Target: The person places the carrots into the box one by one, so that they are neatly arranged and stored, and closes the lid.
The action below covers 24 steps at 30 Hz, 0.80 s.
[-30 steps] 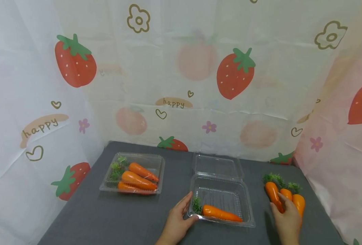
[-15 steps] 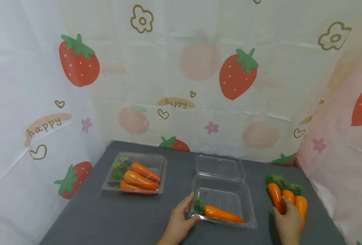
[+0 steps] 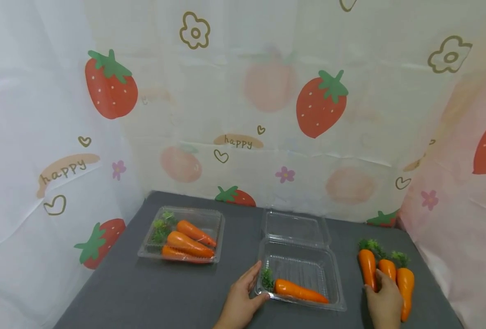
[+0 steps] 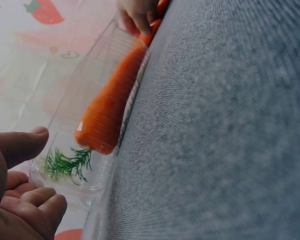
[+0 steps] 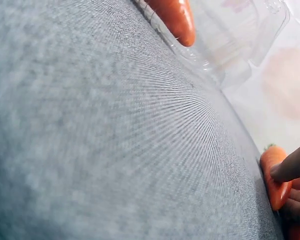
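My left hand is at the near left corner of an open clear plastic clamshell box. Its fingers lie fairly straight along the left wall, with the thumb at the front rim. One orange carrot with a green top lies in the box along its front side. To the right, my right hand pinches the lower part of another carrot between thumb and fingers. In the right wrist view the thumb presses on this carrot. Beside it are a middle carrot, partly hidden by the hand, and a right-hand carrot.
A second clear box, its lid down, holds several carrots at the back left. The open box's lid lies back toward the curtain. Grey cloth covers the table.
My right hand has slid slightly toward the narrow end of the left carrot in the group, showing more of the right-hand one. The head view has shifted slightly. My left hand stays put.
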{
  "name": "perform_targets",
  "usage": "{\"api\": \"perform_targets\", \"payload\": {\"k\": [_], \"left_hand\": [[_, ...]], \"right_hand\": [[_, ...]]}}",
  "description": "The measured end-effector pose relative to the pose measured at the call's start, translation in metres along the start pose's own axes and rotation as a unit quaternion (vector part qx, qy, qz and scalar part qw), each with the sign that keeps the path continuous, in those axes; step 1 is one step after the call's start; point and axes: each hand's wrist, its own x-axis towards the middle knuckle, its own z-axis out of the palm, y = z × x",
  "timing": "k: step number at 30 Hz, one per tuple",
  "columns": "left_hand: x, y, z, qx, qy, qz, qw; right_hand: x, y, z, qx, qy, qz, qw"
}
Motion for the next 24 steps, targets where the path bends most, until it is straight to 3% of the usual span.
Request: {"api": "perform_targets", "payload": {"k": [3, 11, 18, 24], "left_hand": [[0.0000, -0.0006, -0.0001, 0.000, 0.000, -0.003, 1.0000], [-0.0003, -0.0054, 0.0013, -0.015, -0.005, -0.001, 0.9999], [0.0000, -0.0036, -0.0011, -0.023, -0.003, 0.003, 0.9997], [0.0001, -0.0024, -0.0026, -0.013, -0.008, -0.001, 0.9999]], "right_hand": [[0.0012, -0.0007, 0.0017, -0.006, -0.011, 0.017, 0.9998], [-0.0004, 0.0011, 0.0017, 0.004, -0.032, 0.014, 0.9994], [-0.0019, -0.0008, 0.0014, -0.003, -0.044, -0.022, 0.9988], [0.0025, -0.0006, -0.0021, -0.007, -0.096, -0.006, 0.9953]]}}
